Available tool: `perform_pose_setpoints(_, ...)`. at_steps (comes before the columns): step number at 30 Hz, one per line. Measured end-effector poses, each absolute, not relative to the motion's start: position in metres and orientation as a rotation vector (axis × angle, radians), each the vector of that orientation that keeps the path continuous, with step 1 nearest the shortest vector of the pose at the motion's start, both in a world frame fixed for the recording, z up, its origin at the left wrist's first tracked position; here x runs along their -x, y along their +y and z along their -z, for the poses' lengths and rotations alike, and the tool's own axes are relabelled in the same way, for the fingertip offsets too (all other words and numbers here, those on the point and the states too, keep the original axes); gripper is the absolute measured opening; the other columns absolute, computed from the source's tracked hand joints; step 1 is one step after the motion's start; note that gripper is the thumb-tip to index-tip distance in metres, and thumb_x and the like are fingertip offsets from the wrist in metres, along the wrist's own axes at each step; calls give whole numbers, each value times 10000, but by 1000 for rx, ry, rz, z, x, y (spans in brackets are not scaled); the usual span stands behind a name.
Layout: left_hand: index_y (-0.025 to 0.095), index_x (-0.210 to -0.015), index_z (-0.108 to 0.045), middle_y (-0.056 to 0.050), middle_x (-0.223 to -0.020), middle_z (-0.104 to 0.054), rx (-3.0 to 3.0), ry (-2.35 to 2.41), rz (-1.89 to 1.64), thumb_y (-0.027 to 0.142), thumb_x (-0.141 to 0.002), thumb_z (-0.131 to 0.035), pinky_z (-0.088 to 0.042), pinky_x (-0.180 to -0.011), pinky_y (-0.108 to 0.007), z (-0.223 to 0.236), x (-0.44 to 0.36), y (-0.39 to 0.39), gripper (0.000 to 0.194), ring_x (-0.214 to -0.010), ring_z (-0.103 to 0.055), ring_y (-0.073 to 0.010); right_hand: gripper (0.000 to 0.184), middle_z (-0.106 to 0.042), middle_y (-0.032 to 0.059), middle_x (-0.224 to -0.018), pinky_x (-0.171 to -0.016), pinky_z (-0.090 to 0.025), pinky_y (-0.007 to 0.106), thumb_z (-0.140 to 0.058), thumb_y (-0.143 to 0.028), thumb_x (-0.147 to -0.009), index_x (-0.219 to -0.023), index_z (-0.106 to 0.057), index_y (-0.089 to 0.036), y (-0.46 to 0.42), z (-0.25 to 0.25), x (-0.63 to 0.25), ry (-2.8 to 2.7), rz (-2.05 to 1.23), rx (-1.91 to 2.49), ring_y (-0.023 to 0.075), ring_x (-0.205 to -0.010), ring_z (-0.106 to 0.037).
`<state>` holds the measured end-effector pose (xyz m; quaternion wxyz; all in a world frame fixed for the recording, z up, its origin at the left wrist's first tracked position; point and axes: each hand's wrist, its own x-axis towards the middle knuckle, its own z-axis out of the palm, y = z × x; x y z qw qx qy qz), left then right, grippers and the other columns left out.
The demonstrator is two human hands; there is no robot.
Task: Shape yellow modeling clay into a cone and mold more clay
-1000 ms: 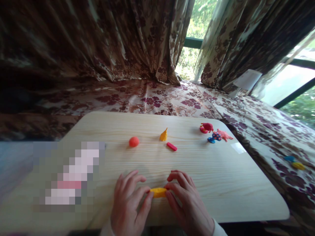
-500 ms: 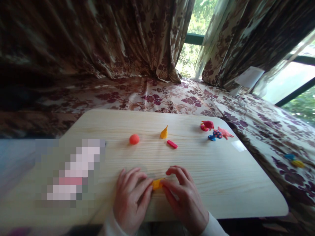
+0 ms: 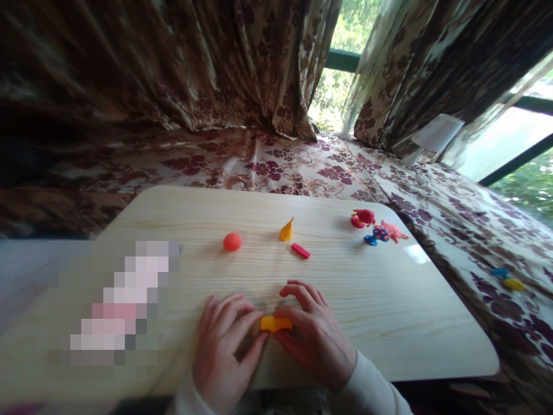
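A short yellow-orange strip of modelling clay lies between my two hands near the table's front edge. My left hand pinches its left end with thumb and index finger, the other fingers curved above the tabletop. On the other side, my right hand has its thumb and index finger closed on the strip's right part, with the remaining fingers bent and raised. Beyond the hands are an orange-red clay ball, a pointed yellow clay piece and a small pinkish-red clay bar.
At the table's far right stand a red clay figure, a blue one with orange dots and a pink one. Blue and yellow pieces lie on the flowered cloth. A pixelated patch covers the left side.
My right hand has shifted slightly left, its thumb and index finger now further along the clay. More of the yellow strip shows. The whole view has moved slightly.
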<state>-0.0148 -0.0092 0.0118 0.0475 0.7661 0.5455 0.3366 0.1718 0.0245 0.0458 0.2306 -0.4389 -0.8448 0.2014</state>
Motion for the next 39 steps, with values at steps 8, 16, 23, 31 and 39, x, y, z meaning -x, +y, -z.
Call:
perform_pose_setpoints(8, 245, -882, -640, -39, -912, -638, -2338, 1647, -1020, 175, -800, -584, -291, -989, -490, -11, 16, -10, 122, -1021, -547, -241, 208, -593, 67, -1096, -966, -415, 422, -705, -142, -711, -899, -678, -228, 25, -50, -170, -2308, -611, 1216, 265, -1175, -463)
perform_pose_setpoints(16, 242, -972, -618, -47, -954, -628, -2343, 1641, -1027, 168, -800, -583, -299, -1001, -476, -11, 18, -11, 191, -1037, -543, -240, 174, -610, 59, -1069, -946, -436, 413, -691, -146, -726, -874, -682, -235, 25, -51, -169, -2335, -571, 1213, 255, -1164, -485)
perform_pose_setpoints(23, 207, -1090, -567, -74, -1028, -610, -2327, 1615, -1074, 134, -825, -519, -337, -1001, -437, -12, 25, -16, 279, -1056, -534, -225, 297, -584, 64, -1148, -964, -413, 438, -722, -169, -705, -985, -681, -262, 25, -54, -164, -2365, -592, 1215, 283, -1207, -445)
perform_pose_setpoints(31, 202, -1089, -566, -65, -1020, -622, -2284, 1611, -1109, 90, -818, -482, -339, -1016, -440, -12, 24, -15, 305, -1075, -528, -223, 235, -616, 45, -1084, -966, -407, 439, -687, -121, -732, -923, -698, -258, 24, -50, -161, -2368, -611, 1227, 271, -1198, -446)
perform_pose_setpoints(39, 191, -1100, -561, -72, -1032, -621, -2267, 1611, -1150, 76, -825, -466, -341, -1018, -434, -11, 25, -18, 313, -1083, -523, -217, 257, -600, 70, -1121, -978, -394, 438, -722, -142, -700, -940, -680, -222, 25, -51, -152, -2376, -578, 1220, 283, -1203, -437)
